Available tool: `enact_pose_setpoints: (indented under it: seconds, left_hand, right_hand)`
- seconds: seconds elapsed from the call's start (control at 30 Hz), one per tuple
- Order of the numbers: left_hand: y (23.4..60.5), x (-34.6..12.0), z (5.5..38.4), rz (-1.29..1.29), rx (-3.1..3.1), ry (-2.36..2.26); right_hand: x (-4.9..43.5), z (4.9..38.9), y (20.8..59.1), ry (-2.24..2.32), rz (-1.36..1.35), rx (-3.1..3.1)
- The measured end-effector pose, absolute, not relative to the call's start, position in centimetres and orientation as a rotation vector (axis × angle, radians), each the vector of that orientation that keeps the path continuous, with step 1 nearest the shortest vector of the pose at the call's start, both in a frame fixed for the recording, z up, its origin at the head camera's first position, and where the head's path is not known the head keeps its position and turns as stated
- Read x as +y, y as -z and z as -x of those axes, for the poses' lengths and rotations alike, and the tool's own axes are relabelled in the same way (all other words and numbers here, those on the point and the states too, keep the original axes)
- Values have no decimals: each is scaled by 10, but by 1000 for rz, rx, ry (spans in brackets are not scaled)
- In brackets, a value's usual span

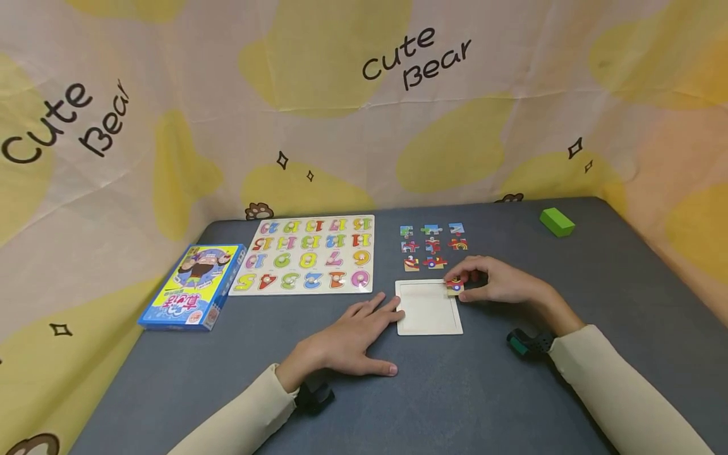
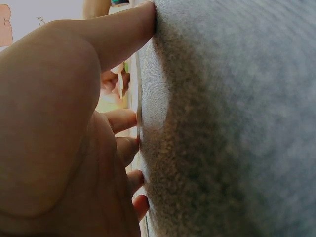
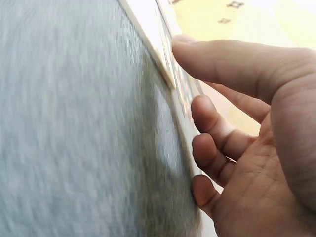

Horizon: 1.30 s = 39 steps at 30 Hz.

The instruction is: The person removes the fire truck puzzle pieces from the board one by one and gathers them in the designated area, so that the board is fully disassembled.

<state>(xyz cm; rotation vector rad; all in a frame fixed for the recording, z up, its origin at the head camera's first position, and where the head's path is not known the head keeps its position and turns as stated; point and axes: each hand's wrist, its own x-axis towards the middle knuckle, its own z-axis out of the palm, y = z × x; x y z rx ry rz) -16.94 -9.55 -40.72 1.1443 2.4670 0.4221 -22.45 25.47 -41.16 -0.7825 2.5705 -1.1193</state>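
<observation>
A white square puzzle frame (image 1: pixel 426 308) lies on the dark tabletop in front of me. My left hand (image 1: pixel 355 338) rests flat with spread fingers, its fingertips at the frame's left edge and the thumb on the table. With thumb and fingers my right hand (image 1: pixel 500 281) pinches a red and yellow jigsaw piece (image 1: pixel 455 286) over the frame's upper right corner. Behind the frame, several loose jigsaw pieces (image 1: pixel 432 245) lie in rows. In the right wrist view the frame's edge (image 3: pixel 157 54) runs past my thumb, and the piece itself is mostly hidden.
A white number board (image 1: pixel 301 256) with colourful digits lies at the back left. Beside it is a blue and yellow box (image 1: pixel 190 287). A green block (image 1: pixel 557 222) stands at the back right. A printed cloth (image 1: pixel 341 126) hangs behind the table.
</observation>
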Motion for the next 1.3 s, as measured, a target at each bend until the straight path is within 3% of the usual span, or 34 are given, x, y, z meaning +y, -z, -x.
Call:
enact_pose_setpoints:
  seconds: [1.3]
  left_hand:
    - [408,-96,168,-1160,2474,-437]
  right_hand:
    - [266,250,423,1039,580,2870]
